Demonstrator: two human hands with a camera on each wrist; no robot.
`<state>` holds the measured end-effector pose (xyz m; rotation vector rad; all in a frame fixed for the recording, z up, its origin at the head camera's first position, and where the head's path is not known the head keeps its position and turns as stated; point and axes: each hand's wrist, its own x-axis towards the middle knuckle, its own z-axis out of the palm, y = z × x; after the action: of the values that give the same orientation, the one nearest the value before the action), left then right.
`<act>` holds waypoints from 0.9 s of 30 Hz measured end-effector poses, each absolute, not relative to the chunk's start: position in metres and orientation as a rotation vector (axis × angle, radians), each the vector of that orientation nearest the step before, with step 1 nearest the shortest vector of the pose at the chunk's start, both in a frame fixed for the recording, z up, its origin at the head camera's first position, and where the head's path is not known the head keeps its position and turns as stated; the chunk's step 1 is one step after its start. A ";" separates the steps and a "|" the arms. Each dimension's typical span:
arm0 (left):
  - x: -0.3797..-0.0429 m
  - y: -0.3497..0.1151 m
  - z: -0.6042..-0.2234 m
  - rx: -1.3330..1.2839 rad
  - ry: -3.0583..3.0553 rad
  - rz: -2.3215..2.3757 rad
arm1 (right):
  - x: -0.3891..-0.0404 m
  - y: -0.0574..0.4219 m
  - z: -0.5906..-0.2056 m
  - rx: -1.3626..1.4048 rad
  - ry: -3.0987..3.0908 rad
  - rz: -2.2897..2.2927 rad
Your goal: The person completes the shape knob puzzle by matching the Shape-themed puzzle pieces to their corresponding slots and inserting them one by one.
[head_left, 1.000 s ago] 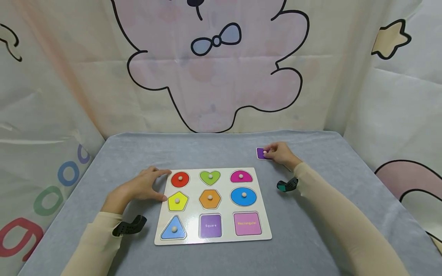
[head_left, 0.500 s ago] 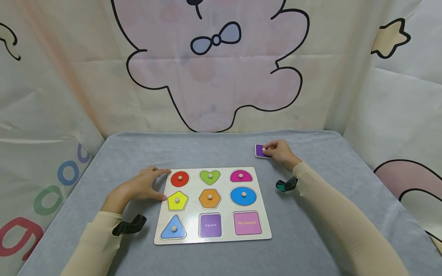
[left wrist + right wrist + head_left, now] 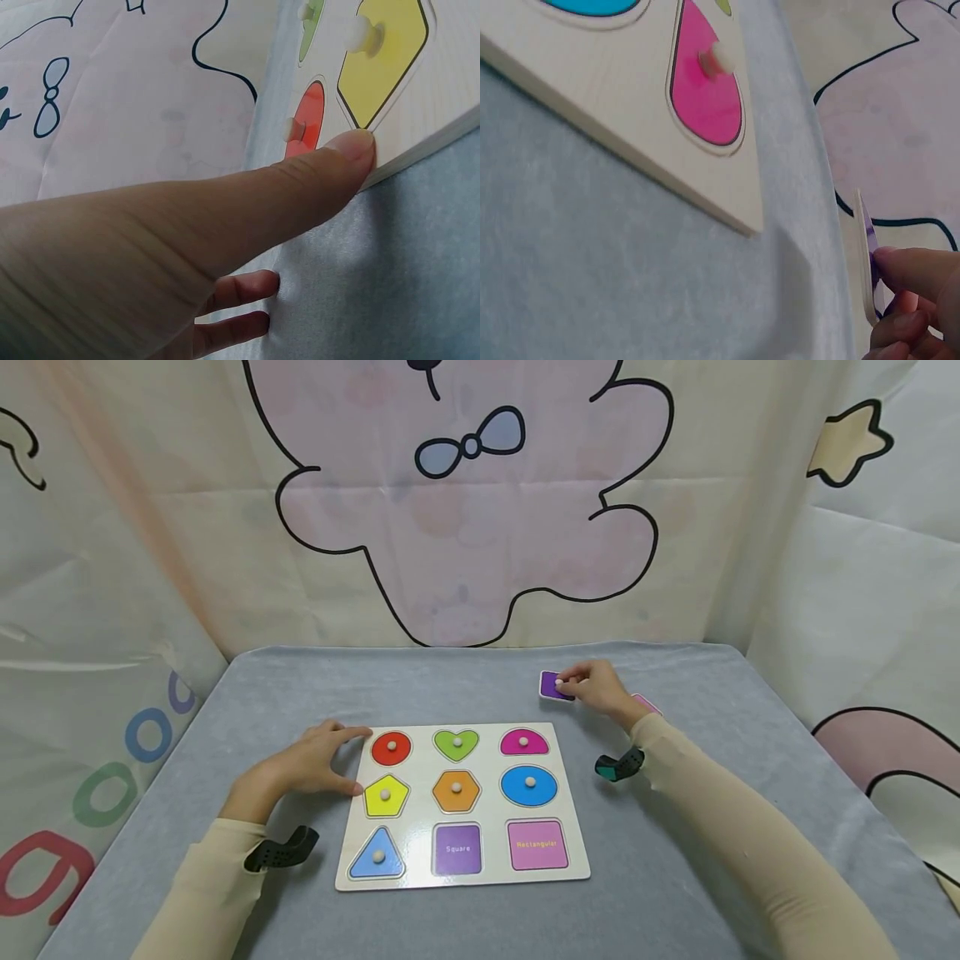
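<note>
My right hand pinches the small knob of a purple square puzzle piece beyond the board's far right corner. In the right wrist view the piece appears nearly edge-on, raised off the table. My left hand steadies the left edge of the white wooden puzzle board. Its thumb lies straight over that edge near the yellow pentagon; two other fingertips show down by the cloth. Two bare recesses are in the near row: purple, marked Square, and pink, marked Rectangular.
A pink-edged piece lies on the grey-blue cloth, partly hidden by my right wrist. Knobbed shapes fill the board's other recesses, among them a red circle and a blue triangle. Printed curtains enclose the table behind and at both sides.
My right hand has lifted the purple square piece slightly and brought it left, uncovering part of the pink-edged piece. My left hand and the board have stayed put.
</note>
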<state>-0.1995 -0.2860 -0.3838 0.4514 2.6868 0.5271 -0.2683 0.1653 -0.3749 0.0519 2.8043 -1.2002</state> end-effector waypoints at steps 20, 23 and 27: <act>-0.201 -0.288 -0.385 0.479 2.687 0.536 | -0.251 0.129 -0.354 -0.197 2.756 -1.282; -0.201 -0.288 -0.386 0.480 2.688 0.536 | -0.246 0.124 -0.353 -0.233 2.747 -1.283; -0.200 -0.288 -0.385 0.474 2.688 0.539 | -0.240 0.118 -0.351 -0.280 2.732 -1.293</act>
<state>-0.2005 -0.2884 -0.3846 0.4737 2.6876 0.5391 -0.2404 0.1177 -0.3510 -0.2804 2.7315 -1.2927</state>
